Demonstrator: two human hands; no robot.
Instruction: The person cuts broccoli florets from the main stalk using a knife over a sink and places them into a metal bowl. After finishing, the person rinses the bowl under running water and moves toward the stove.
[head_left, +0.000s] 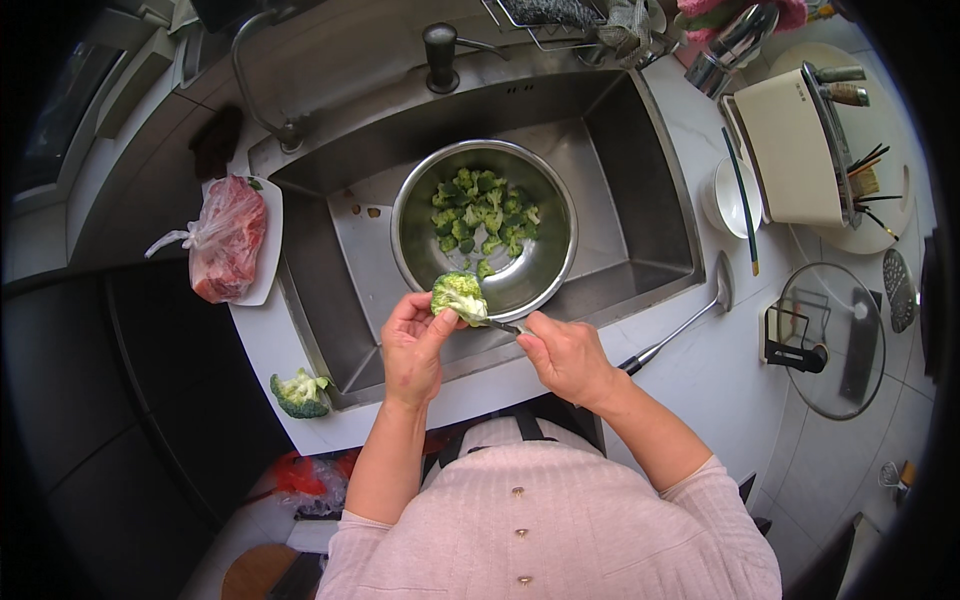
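Note:
Over the near rim of a stainless steel bowl (559, 281), my left hand (414, 349) grips a piece of broccoli (457, 291) between thumb and fingers. A small knife (504, 325) is in my right hand (574, 360), its blade against the cut, pale side of that piece. Much of the handle is hidden by my fingers. Inside the bowl lie many small broccoli florets (480, 210), most of them towards the far side. The bowl stands in a stainless steel sink (607, 172). Another broccoli chunk (300, 394) rests on the counter at the sink's near left corner.
Raw meat in a clear plastic bag (229, 240) lies on a white plate (271, 255) left of the sink. To the right are a ladle or spatula (675, 330), a white bowl (727, 199), a knife block (791, 150) and a glass lid (832, 341). A faucet (244, 82) rises behind the sink.

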